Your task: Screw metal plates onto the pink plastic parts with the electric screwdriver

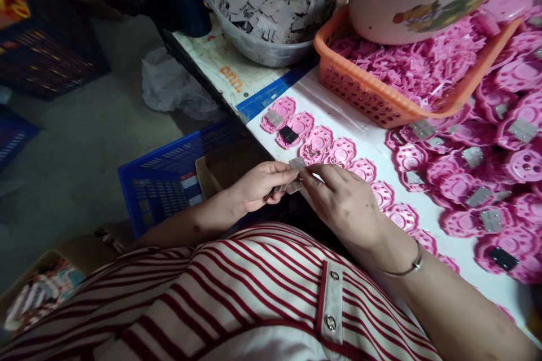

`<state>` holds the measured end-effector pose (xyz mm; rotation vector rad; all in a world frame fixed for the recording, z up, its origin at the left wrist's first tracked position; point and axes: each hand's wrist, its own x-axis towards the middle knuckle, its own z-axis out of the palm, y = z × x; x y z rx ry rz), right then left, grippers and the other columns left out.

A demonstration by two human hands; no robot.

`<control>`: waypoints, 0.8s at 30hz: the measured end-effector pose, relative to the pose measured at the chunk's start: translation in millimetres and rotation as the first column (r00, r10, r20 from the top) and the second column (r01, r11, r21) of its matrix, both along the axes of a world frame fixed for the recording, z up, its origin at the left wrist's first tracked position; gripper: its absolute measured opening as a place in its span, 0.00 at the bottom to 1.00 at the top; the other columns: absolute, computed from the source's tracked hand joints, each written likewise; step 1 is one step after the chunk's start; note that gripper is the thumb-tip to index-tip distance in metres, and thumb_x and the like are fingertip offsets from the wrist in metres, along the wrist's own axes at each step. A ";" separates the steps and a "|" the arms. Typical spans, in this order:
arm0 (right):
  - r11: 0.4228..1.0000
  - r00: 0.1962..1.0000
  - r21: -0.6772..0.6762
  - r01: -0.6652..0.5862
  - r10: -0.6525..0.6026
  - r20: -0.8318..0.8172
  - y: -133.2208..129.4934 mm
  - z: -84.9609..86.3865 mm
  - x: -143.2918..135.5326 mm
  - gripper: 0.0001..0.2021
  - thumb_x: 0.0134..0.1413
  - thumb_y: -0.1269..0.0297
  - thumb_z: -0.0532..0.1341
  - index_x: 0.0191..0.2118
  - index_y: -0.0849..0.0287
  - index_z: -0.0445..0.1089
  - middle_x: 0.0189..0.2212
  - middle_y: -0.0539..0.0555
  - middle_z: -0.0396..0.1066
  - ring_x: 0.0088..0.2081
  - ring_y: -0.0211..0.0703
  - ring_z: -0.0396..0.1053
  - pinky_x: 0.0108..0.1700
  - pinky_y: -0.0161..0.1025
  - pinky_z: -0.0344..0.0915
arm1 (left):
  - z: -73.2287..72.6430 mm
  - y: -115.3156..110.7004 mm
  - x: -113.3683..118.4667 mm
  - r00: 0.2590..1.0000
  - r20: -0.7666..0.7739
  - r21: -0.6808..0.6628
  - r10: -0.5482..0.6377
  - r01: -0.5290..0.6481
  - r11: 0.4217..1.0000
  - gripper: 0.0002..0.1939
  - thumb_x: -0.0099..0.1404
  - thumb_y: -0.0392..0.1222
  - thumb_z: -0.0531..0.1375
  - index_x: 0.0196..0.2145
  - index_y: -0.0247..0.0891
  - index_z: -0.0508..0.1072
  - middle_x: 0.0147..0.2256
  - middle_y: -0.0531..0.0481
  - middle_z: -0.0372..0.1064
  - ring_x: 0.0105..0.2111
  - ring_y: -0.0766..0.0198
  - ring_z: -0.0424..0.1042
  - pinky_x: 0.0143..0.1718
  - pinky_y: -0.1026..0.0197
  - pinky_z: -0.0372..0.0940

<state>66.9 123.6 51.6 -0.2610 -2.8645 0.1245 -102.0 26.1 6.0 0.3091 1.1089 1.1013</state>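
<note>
My left hand (263, 185) is closed around several small flat grey square pieces (293, 186) at the table's near edge. The fingers of my right hand (345, 200) are pinched close against them, at a grey square (297, 163); its fingertips are partly hidden. Just past my hands runs a row of pink flower-edged plastic parts (319, 144) on the white tabletop. A grey square (274, 118) lies on the farthest part, and a black square (288, 134) on the one beside it. Two parts nearer my hands show small metal bits.
A clear bowl (271, 55) of grey squares stands at the back. Beside it, an orange basket (359, 96) holds pink scraps, with an enamel basin (406, 5) on top. Pink parts (478, 180) are heaped at right. A blue crate (148, 175) sits below the table edge.
</note>
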 end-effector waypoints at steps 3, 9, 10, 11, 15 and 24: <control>0.917 0.993 -0.389 0.086 -0.110 -0.039 4.6 3.8 -2.3 0.16 0.64 0.64 0.57 0.54 0.64 0.70 0.47 0.62 0.73 0.45 0.41 0.73 0.45 0.37 0.73 | -0.1 -0.9 -0.3 0.995 -0.076 0.017 -0.071 0.073 0.997 0.14 0.53 0.46 0.72 0.25 0.33 0.75 0.18 0.56 0.63 0.14 0.76 0.57 0.13 0.73 0.48; 0.786 0.972 -0.605 0.127 0.022 0.233 19.1 21.4 -10.3 0.08 0.60 0.67 0.60 0.38 0.58 0.78 0.34 0.56 0.76 0.37 0.40 0.72 0.41 0.38 0.68 | 6.9 -0.4 3.3 0.901 -0.353 0.125 -0.253 0.314 0.941 0.05 0.56 0.39 0.67 0.25 0.35 0.80 0.21 0.52 0.70 0.22 0.71 0.64 0.22 0.71 0.59; 0.764 0.962 -0.624 0.163 0.017 0.272 22.0 23.1 -11.0 0.07 0.58 0.68 0.61 0.35 0.58 0.78 0.32 0.55 0.76 0.34 0.39 0.71 0.39 0.37 0.67 | 6.8 -0.8 3.2 0.900 -0.349 0.116 -0.260 0.317 0.941 0.05 0.56 0.40 0.66 0.26 0.35 0.80 0.21 0.52 0.70 0.21 0.71 0.63 0.20 0.71 0.59; 0.726 0.953 -0.656 0.208 -0.001 0.302 25.2 24.0 -11.5 0.06 0.56 0.68 0.62 0.33 0.57 0.78 0.31 0.53 0.77 0.32 0.38 0.71 0.38 0.37 0.66 | 6.1 -1.2 2.7 0.906 -0.334 0.099 -0.260 0.308 0.946 0.06 0.56 0.40 0.67 0.28 0.35 0.81 0.21 0.53 0.69 0.19 0.71 0.62 0.19 0.71 0.58; 0.412 0.906 -0.814 0.410 -0.288 0.310 39.0 20.1 -15.8 0.06 0.52 0.64 0.63 0.30 0.57 0.77 0.28 0.52 0.78 0.30 0.38 0.71 0.35 0.36 0.66 | 0.9 -2.3 -0.4 0.964 -0.226 0.032 -0.138 0.149 0.988 0.12 0.54 0.45 0.69 0.34 0.35 0.83 0.19 0.54 0.67 0.15 0.75 0.57 0.14 0.73 0.50; 0.296 0.730 -0.775 0.559 -0.618 0.291 51.1 -4.5 -36.4 0.10 0.48 0.60 0.67 0.28 0.63 0.77 0.21 0.52 0.72 0.21 0.32 0.57 0.27 0.36 0.56 | -1.5 1.8 -5.8 0.991 -0.014 0.003 0.133 -0.133 0.991 0.15 0.53 0.43 0.72 0.38 0.35 0.80 0.22 0.53 0.71 0.13 0.77 0.58 0.12 0.74 0.48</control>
